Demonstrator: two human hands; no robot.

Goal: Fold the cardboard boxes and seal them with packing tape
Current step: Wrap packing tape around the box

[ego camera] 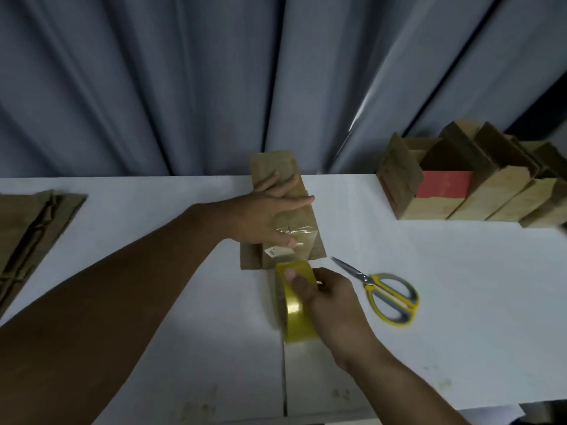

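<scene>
A small brown cardboard box [277, 167] lies in the middle of the white table [460, 302], long side pointing away from me. My left hand [270, 210] lies flat on top of it with straight fingers, the thumb pressing a strip of clear tape [294, 231] onto the near end. My right hand [325, 292] grips a yellow roll of packing tape [293, 311] standing on edge just in front of the box, with the tape running from the roll up to the box.
Yellow-handled scissors [389, 297] lie shut on the table right of the roll. Several folded boxes [491, 191], one with a red side, stand in a row at the back right. Flat unfolded cardboard [27, 231] is stacked at the left edge. Blue curtains hang behind.
</scene>
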